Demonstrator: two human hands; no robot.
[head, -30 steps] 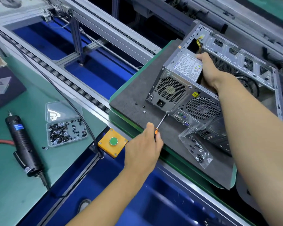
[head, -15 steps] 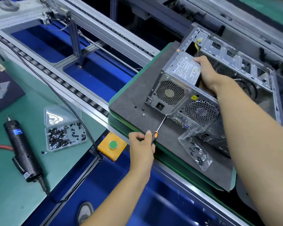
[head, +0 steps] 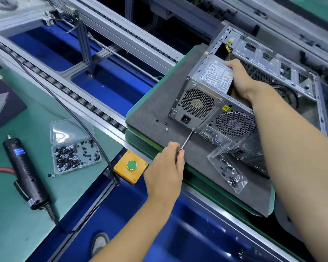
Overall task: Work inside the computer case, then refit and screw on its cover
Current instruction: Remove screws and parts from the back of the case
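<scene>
the computer case (head: 250, 118) lies on its side on the grey mat (head: 159, 103) at about two o'clock from where i stand, its open side up and no cover on it that i can see, so the job looks to be in its first part. the right hand (head: 240, 78) reaches into the case from three o'clock and grasps the edge of the power supply (head: 214, 76), seemingly steadying it. the left hand (head: 165, 171) is curled around the handle of a slim screwdriver (head: 187, 138), whose tip sits at the rear panel's lower corner by the power socket, at about eleven o'clock from that hand. i'd judge a power supply screw is being worked; whether in or out i cannot tell. three loose screws (head: 164, 123) lie on the mat just beside the tip, and a clear screw bag (head: 227, 171) lies near the case. refitting and screwing on the cover all seems left to do. over at nine o'clock on the green counter (head: 11, 233) an electric driver (head: 25, 167) and a screw box (head: 74, 152) rest untouched.
</scene>
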